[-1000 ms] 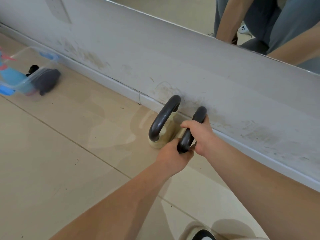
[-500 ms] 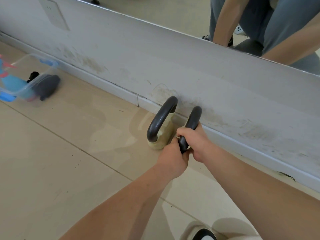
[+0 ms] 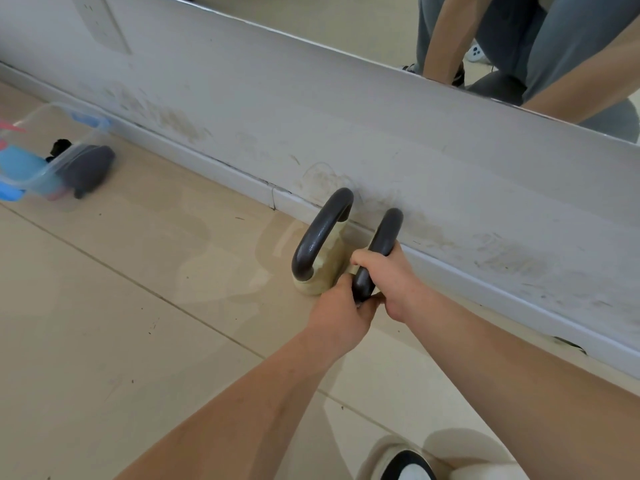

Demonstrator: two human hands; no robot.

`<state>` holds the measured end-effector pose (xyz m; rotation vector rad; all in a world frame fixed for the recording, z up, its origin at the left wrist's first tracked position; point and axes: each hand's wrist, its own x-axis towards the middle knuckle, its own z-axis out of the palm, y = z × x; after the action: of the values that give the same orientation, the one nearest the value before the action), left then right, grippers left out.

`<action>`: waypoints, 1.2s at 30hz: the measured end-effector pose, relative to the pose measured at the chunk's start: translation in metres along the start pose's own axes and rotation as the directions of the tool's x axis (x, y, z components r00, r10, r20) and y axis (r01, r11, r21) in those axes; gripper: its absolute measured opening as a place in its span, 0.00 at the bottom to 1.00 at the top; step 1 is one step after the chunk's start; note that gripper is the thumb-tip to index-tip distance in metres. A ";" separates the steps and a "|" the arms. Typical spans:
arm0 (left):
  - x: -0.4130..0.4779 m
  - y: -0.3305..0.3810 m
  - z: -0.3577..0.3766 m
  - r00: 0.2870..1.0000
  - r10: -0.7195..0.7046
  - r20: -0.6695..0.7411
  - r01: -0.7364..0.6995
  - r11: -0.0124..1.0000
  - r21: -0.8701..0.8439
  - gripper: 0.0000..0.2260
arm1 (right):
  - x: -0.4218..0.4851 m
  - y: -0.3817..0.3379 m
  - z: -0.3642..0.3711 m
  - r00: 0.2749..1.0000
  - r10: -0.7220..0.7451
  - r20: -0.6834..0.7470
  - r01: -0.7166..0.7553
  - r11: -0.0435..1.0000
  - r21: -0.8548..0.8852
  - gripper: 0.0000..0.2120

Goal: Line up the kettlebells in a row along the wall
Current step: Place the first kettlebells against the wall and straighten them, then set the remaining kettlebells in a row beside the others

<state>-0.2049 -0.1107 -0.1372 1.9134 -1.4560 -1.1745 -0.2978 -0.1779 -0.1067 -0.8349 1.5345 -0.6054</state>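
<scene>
Second kettlebell now close beside the first at the wall.
Both the left hand (image 3: pixel 341 311) and right hand (image 3: pixel 388 277) keep a closed grip on the dark curved handle (image 3: pixel 381 244) of the second kettlebell, which has moved nearer to the cream, dark-handled kettlebell (image 3: pixel 320 244); the row is starting.

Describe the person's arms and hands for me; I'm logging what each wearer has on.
Both arms are bare from the frame's edge to the wrist: no sleeves in view. The left hand and right hand wear no gloves, and no watch, band or ring shows on the visible parts. Faint marks run along the left forearm. The fingers' undersides are hidden, so rings there cannot be ruled out.
</scene>
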 end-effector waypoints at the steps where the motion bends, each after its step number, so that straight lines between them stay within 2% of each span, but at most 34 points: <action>1: -0.003 -0.002 0.002 0.999 -0.027 -0.023 0.026 0.999 -0.037 0.16 | -0.001 0.000 -0.004 0.999 -0.002 0.035 0.003 1.000 -0.020 0.21; 4: -0.015 -0.009 0.013 0.985 -0.168 -0.026 0.168 0.985 -0.031 0.21 | -0.008 0.006 -0.027 0.992 0.032 0.118 -0.022 0.997 -0.079 0.31; 6: -0.025 -0.007 0.026 0.971 -0.233 0.050 0.233 0.972 0.008 0.20 | -0.018 0.012 -0.047 0.994 0.063 0.088 -0.054 0.994 -0.098 0.31; 10: -0.045 0.018 0.058 0.976 -0.125 0.181 0.109 0.989 0.096 0.19 | -0.049 0.035 -0.092 0.999 0.048 -0.025 -0.052 0.976 -0.210 0.12; 12: -0.059 0.038 0.082 0.968 -0.048 0.248 0.019 0.993 0.116 0.16 | -0.070 0.060 -0.120 0.996 0.006 -0.092 -0.032 0.959 -0.282 0.09; 14: -0.073 0.051 0.104 0.941 0.014 0.339 -0.065 0.988 0.139 0.10 | -0.086 0.092 -0.144 0.985 -0.060 -0.160 -0.015 0.903 -0.429 0.09; 15: -0.080 0.054 0.115 0.919 0.042 0.392 -0.119 0.977 0.174 0.06 | -0.094 0.108 -0.155 0.984 -0.065 -0.168 -0.033 0.854 -0.520 0.11; 17: -0.096 0.054 0.136 0.864 0.073 0.497 -0.218 0.946 0.240 0.08 | -0.108 0.140 -0.184 0.982 0.010 -0.187 -0.131 0.752 -0.646 0.18; 21: -0.119 0.042 0.163 0.760 0.097 0.642 -0.348 0.896 0.277 0.13 | -0.135 0.183 -0.229 0.945 0.274 -0.179 -0.299 0.500 -0.813 0.45; 22: -0.123 0.040 0.167 0.748 0.106 0.655 -0.383 0.875 0.296 0.16 | -0.138 0.189 -0.236 0.927 0.330 -0.175 -0.330 0.502 -0.800 0.49; 24: -0.130 0.038 0.175 0.722 0.140 0.678 -0.465 0.823 0.326 0.18 | -0.143 0.202 -0.247 0.883 0.431 -0.185 -0.429 0.584 -0.689 0.56; 27: -0.134 0.038 0.181 0.695 0.166 0.699 -0.536 0.768 0.350 0.20 | -0.151 0.217 -0.250 0.811 0.555 -0.183 -0.554 0.631 -0.543 0.61; 32: -0.137 0.040 0.182 0.676 0.170 0.717 -0.597 0.697 0.397 0.29 | -0.153 0.232 -0.246 0.808 0.560 -0.182 -0.576 0.690 -0.438 0.50; 34: -0.137 0.035 0.180 0.663 0.186 0.725 -0.604 0.705 0.371 0.34 | -0.151 0.224 -0.239 0.796 0.581 -0.170 -0.586 0.670 -0.455 0.51; 36: -0.134 0.031 0.174 0.664 0.160 0.730 -0.570 0.740 0.356 0.41 | -0.138 0.210 -0.232 0.786 0.595 -0.169 -0.586 0.628 -0.513 0.48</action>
<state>-0.3772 0.0272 -0.1580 1.3656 -2.7202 -1.3768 -0.5587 0.0377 -0.1550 -0.6671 1.8693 0.3588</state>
